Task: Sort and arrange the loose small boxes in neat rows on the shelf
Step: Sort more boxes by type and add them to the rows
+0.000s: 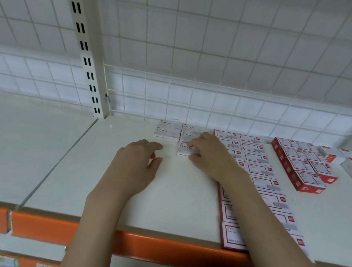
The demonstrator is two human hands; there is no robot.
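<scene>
Boxes of staples are what we are sorting here, and we have the front white box (185, 150) under our right hand (209, 154), thumb and fingertips curled round its near end as it sits on the shelf (99, 168). Our left hand (137, 162) hovers just beside it, fingers loosely bent and holding nothing. Behind the held box sit the other white boxes (168, 130), two columns against the back grid (218, 107); the right column runs one box further forward than the left, and that front one is ours.

We judge the main risk to be a careless push. The white boxes lie loose, so shoving ours backward or sideways could skew the ones behind. Our right forearm lies across the long rows of red-edged boxes (258, 159), and a sweep of that arm could drag several out of line or send the nearest ones off the front, where they already reach the orange edge (156, 247).

For room, we have plenty to the left: bare shelf from the white boxes out to the seam (60, 163) between panels, and forward to the front lip. To the right the space is tight, since the red-edged rows start just beside our box. Further right stands a block of red boxes (299, 168), well apart.
</scene>
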